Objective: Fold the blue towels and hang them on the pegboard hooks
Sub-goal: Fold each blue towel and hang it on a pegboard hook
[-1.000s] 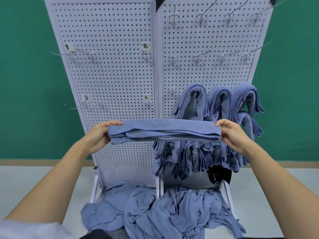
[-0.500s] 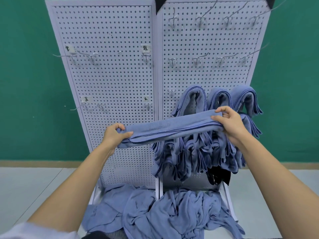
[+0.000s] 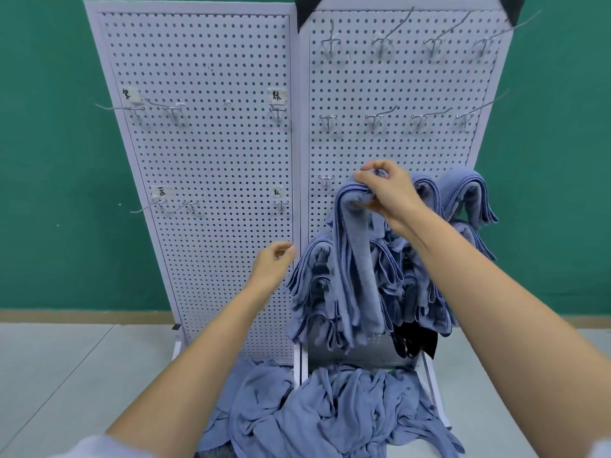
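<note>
A folded blue towel [image 3: 357,259] now hangs in a long strip on the right pegboard panel [image 3: 396,147]. My right hand [image 3: 385,191] pinches its top fold at a hook. My left hand [image 3: 274,262] hovers in front of the panel seam with loosely curled fingers and holds nothing. Several more folded blue towels [image 3: 466,196] hang on hooks around and below it. A heap of unfolded blue towels [image 3: 330,411] lies at the foot of the boards.
The left pegboard panel [image 3: 205,153] carries bare metal hooks [image 3: 277,112] and small paper labels. More bare hooks [image 3: 380,44] line the top two rows of the right panel. A black cloth [image 3: 413,340] hangs under the towels. Green wall behind, pale floor below.
My left hand let go of the towel's end, which dropped. My right hand raised the other end up to a hook, so the towel went from stretched level to hanging down.
</note>
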### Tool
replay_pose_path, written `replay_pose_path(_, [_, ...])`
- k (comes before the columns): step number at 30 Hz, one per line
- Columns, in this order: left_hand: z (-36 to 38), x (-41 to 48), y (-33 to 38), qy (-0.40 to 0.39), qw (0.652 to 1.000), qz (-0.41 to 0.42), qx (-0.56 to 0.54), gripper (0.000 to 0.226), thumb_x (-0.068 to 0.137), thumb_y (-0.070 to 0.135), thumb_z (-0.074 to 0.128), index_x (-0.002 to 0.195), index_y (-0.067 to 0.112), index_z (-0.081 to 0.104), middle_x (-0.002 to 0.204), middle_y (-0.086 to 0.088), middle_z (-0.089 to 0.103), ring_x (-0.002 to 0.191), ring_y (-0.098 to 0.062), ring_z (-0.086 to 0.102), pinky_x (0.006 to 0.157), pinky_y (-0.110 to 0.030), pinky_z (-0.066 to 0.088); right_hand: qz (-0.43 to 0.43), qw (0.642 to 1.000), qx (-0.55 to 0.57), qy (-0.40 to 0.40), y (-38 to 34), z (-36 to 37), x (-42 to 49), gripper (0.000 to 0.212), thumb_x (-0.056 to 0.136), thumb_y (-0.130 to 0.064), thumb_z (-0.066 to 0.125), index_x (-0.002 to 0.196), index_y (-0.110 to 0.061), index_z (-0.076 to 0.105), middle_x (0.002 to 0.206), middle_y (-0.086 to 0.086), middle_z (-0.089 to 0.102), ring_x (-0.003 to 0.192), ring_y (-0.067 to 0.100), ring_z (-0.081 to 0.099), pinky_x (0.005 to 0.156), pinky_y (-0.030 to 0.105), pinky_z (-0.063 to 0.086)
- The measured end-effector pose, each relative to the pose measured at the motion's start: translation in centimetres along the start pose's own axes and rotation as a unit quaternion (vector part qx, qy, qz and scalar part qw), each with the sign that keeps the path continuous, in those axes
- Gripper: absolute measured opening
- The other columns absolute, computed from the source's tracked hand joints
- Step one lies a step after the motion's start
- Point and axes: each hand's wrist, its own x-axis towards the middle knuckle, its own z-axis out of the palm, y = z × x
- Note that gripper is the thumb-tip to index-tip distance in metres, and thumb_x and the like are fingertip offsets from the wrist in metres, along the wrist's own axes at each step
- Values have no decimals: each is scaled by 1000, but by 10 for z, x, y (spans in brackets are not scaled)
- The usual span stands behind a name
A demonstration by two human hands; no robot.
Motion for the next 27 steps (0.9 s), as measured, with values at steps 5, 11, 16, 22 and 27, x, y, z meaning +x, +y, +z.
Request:
replay_pose_path(5, [47, -23, 40, -105, 993, 50, -39, 81, 82, 53, 66, 146, 20, 29, 146, 4, 40, 133, -18, 40, 105, -35, 40, -34, 999, -10, -2, -4, 18, -4, 15, 91, -15, 63, 98, -14, 50, 98, 6, 57, 66, 12, 58, 59, 25, 55])
replay_pose_path(11, [70, -15, 30, -9, 995, 102, 21, 67, 93, 15, 58, 149, 20, 23, 146, -3, 42, 128, -20, 48, 105, -35, 44, -23, 997, 64, 22, -8, 3, -1, 12, 92, -14, 62, 91, -17, 50, 104, 14, 58, 76, 23, 57, 76, 38, 52])
replay_pose_path(16, [46, -5, 29, 87, 991, 98, -34, 25, 96, 4, 45, 116, 15, 54, 91, 1, 62, 70, -10, 53, 57, -13, 42, -7, 992, 84, 90, 14, -29, 2, 9, 96, -14, 55, 89, -17, 49, 101, 12, 55, 71, 23, 53, 71, 34, 50])
replay_pose_path(22, [17, 14, 38, 138, 986, 94, -5, 15, 90, 9, 56, 100, 16, 65, 85, 1, 66, 83, -23, 64, 76, -34, 55, 161, 968, -190, -23, 74, -56, -9, 5, 92, -6, 57, 95, -10, 58, 110, 13, 58, 88, 21, 53, 75, 35, 51])
replay_pose_path(27, [21, 17, 53, 115, 979, 137, 94, 16, 86, 10, 59, 99, 15, 67, 80, 1, 67, 75, -18, 65, 73, -37, 56, -16, 961, -262, -85, 69, -24, -16, 44, 86, -19, 68, 125, -20, 49, 125, 0, 48, 114, 15, 45, 91, 32, 40])
